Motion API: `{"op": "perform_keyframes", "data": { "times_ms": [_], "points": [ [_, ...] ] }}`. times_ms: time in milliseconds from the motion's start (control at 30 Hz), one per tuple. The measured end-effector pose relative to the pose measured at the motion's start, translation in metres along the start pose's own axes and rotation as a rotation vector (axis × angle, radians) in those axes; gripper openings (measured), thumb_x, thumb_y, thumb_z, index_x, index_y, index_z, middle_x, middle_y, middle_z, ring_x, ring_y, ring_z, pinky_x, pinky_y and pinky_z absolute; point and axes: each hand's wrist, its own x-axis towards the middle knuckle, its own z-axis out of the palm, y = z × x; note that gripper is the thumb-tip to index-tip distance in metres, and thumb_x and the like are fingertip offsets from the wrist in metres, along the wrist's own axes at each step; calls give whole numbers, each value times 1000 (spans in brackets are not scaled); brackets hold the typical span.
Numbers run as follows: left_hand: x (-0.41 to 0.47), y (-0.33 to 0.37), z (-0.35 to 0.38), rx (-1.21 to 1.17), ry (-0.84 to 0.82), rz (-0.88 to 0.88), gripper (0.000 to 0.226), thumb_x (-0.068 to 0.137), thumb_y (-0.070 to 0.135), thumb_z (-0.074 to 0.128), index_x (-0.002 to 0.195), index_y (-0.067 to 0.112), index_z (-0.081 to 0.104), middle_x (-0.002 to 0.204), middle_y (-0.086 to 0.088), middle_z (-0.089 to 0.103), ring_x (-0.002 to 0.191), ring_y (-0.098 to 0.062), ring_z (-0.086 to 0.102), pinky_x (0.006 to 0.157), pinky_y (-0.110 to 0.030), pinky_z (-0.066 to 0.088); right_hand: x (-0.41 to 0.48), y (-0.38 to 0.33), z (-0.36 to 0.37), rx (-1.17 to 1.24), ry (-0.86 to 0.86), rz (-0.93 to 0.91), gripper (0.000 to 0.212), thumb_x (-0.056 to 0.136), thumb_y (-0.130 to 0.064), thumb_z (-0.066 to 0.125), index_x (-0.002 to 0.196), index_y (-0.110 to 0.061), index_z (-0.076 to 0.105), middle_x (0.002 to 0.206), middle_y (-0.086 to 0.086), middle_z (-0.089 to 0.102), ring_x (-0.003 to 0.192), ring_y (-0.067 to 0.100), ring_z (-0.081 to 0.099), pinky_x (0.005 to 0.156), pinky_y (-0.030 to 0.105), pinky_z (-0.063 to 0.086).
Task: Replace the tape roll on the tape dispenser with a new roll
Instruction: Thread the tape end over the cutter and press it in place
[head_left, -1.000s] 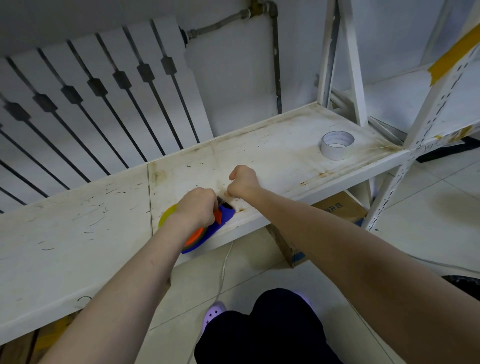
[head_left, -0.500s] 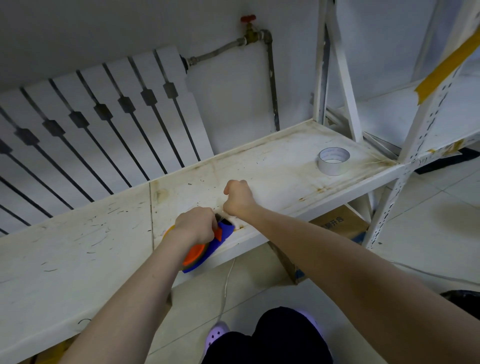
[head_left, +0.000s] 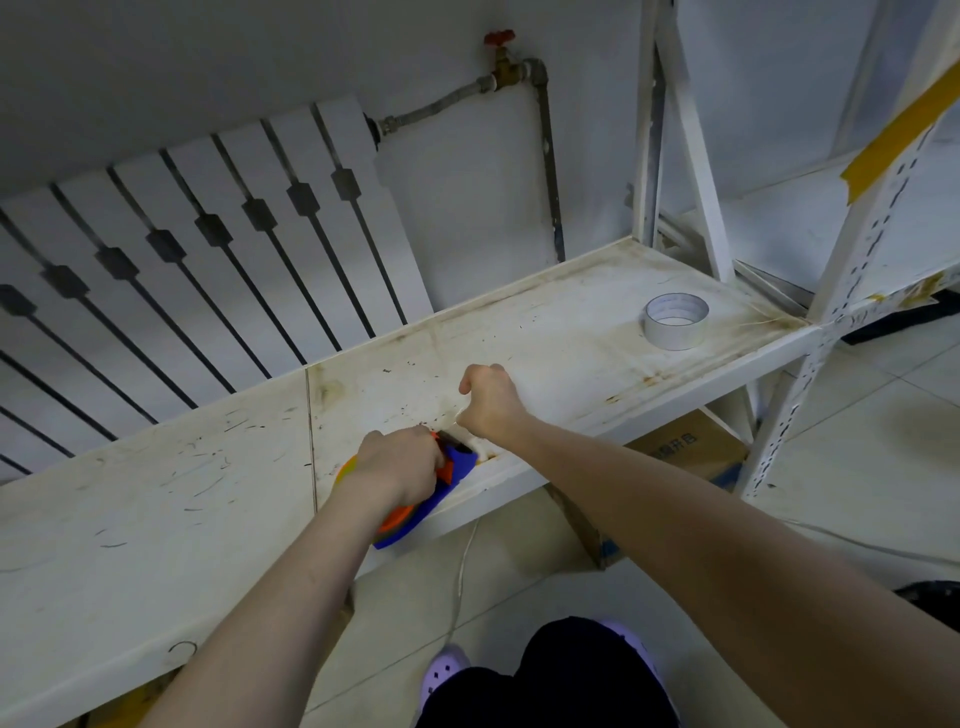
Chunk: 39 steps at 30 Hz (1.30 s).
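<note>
A blue and orange tape dispenser (head_left: 457, 475) lies at the front edge of the white shelf (head_left: 545, 332). My left hand (head_left: 400, 462) is clamped over its top and hides most of the roll in it; a yellowish rim shows at the left. My right hand (head_left: 491, 397) is a closed fist just right of the dispenser's front end. It seems to pinch a short whitish strip of tape (head_left: 470, 444) that runs from the dispenser. A separate roll of pale tape (head_left: 675, 332) lies flat at the far right of the shelf, away from both hands.
A white radiator (head_left: 208, 249) and a pipe with a red valve (head_left: 501, 44) stand behind the shelf. A perforated upright (head_left: 852, 270) rises at the right corner. A cardboard box (head_left: 685, 452) sits under the shelf, and a thin cable (head_left: 460, 577) hangs near my knees.
The view has tilted upward, so the valve now shows. Both hands stay at the dispenser, and the right fist has drawn slightly farther from it.
</note>
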Motion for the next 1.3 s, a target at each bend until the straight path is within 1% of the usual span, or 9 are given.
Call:
{"op": "perform_keyframes", "data": {
  "times_ms": [167, 267, 433, 633, 800, 867, 967, 1067, 1300],
  "points": [
    [-3, 2, -2, 27, 18, 13, 36, 81, 7, 43, 96, 25, 70, 102, 1, 53, 106, -19, 52, 111, -47, 18, 3, -1, -6, -46, -32, -17, 40, 77, 7, 62, 114, -9, 56, 126, 13, 43, 81, 20, 50, 69, 25, 50],
    [-8, 5, -2, 23, 108, 19, 34, 81, 7, 47, 98, 25, 70, 105, 0, 59, 109, -20, 53, 115, -47, 16, 1, 3, -14, -53, -39, -17, 44, 75, 8, 65, 115, -9, 56, 126, 14, 43, 78, 22, 54, 67, 25, 50],
    [-9, 10, -4, -156, 338, -22, 27, 78, 21, 57, 103, 19, 68, 104, -4, 64, 98, -25, 60, 76, -29, 41, -5, 11, -20, -43, -27, -4, 47, 74, 5, 68, 116, -9, 55, 126, 13, 42, 81, 20, 52, 66, 26, 51],
    [7, 23, -7, -60, 142, -125, 61, 63, 62, 69, 103, 19, 53, 100, -1, 54, 99, -23, 55, 90, -39, 40, -13, 17, -24, 12, -23, 33, 47, 74, -4, 73, 118, -10, 55, 127, 12, 46, 78, 19, 53, 55, 20, 44],
    [14, 25, -5, -30, 143, -134, 42, 64, 56, 69, 83, 23, 51, 81, 4, 52, 80, -20, 49, 80, -37, 37, -19, 21, -30, 105, -12, 76, 56, 70, -13, 81, 119, -9, 54, 126, 10, 53, 107, 21, 56, 75, 23, 45],
    [12, 24, -7, -44, 160, -131, 41, 63, 54, 70, 81, 24, 49, 81, 4, 53, 80, -20, 50, 80, -37, 38, -23, 21, -36, 180, -15, 100, 58, 68, -16, 83, 118, -8, 54, 126, 10, 56, 104, 19, 56, 76, 22, 47],
    [7, 19, -10, -77, 229, -120, 46, 60, 55, 71, 86, 23, 51, 84, 4, 57, 80, -19, 51, 80, -37, 38, -32, 19, -48, 293, -18, 132, 58, 67, -17, 84, 116, -10, 55, 126, 10, 57, 90, 14, 52, 56, 15, 40],
    [-1, 15, -13, -176, 334, -102, 49, 59, 55, 71, 89, 23, 50, 84, 5, 57, 77, -19, 51, 73, -33, 37, -41, 11, -61, 325, 25, 87, 57, 66, -17, 85, 114, -11, 55, 121, 8, 59, 89, 14, 53, 53, 13, 37],
    [-26, 23, -9, -475, 597, -114, 54, 55, 52, 76, 91, 26, 46, 81, 10, 56, 74, -19, 57, 67, -32, 46, -76, -31, -91, 211, 209, -222, 26, 85, -8, 64, 110, -13, 59, 97, -3, 53, 87, 12, 57, 84, 28, 54]
  ]
}}
